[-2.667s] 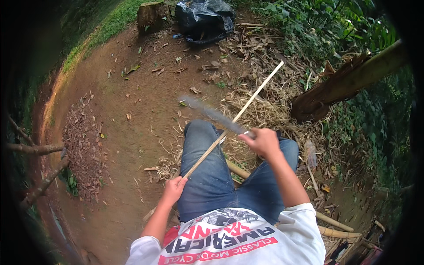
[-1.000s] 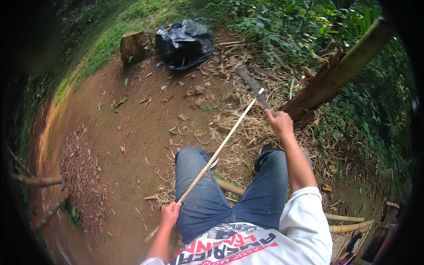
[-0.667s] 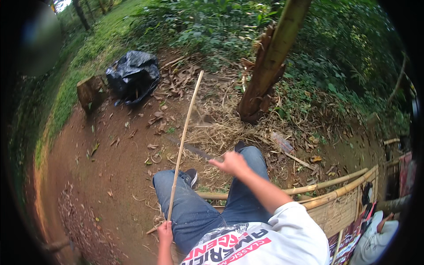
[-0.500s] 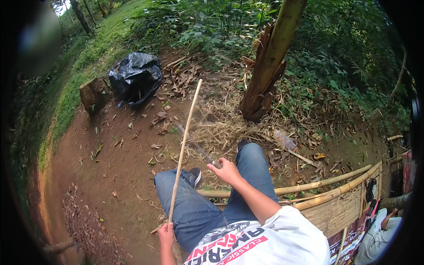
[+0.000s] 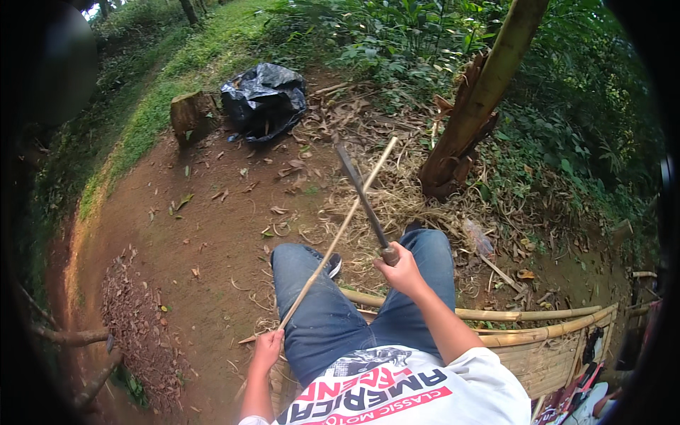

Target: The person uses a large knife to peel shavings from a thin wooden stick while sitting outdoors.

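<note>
My left hand (image 5: 268,346) is closed around the near end of a long pale bamboo strip (image 5: 324,263), which slants up and away to the right over my left thigh. My right hand (image 5: 398,269) grips the handle of a machete (image 5: 363,200) with a long dark blade. The blade points forward and a little left, and it crosses the bamboo strip near its far part. Whether blade and strip touch there I cannot tell. Shavings (image 5: 397,212) lie thick on the ground beyond my knees.
A black plastic bag (image 5: 263,99) sits by a tree stump (image 5: 191,117) at the far left. A thick slanting trunk (image 5: 482,106) rises at the right. A woven bamboo bench (image 5: 538,354) lies beside me. A clear plastic bottle (image 5: 479,237) rests among dry leaves.
The machete has come up and now crosses the bamboo strip. The strip has tilted further to the right. The whole view has shifted, and less of the person at the lower right shows.
</note>
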A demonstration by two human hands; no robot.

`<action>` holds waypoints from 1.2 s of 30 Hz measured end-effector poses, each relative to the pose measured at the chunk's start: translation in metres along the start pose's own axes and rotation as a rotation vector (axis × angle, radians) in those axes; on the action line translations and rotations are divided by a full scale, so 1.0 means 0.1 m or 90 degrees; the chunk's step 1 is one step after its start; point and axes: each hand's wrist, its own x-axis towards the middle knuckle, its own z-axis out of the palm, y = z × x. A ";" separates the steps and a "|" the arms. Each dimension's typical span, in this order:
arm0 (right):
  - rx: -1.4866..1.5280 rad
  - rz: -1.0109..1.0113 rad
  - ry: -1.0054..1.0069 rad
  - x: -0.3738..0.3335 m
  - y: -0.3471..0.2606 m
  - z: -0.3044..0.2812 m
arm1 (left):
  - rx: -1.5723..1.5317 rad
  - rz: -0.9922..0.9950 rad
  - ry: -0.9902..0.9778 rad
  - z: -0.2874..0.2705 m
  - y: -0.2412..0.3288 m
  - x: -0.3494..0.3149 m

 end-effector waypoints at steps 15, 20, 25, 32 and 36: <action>-0.101 0.037 -0.004 1.39 0.04 -0.43 | 0.028 -0.067 0.009 0.03 -0.19 0.12; -0.088 0.117 -0.044 1.27 0.21 -0.38 | 0.225 0.023 0.146 0.01 0.14 0.01; 0.032 0.194 -0.063 1.11 0.48 -0.47 | 0.345 0.067 0.211 -0.04 0.32 -0.04; -0.015 0.209 -0.147 1.27 0.30 -1.01 | 0.361 0.106 0.232 0.04 0.35 -0.05; 0.067 0.213 -0.067 1.21 0.45 -0.78 | 0.397 0.133 0.256 0.09 0.23 0.02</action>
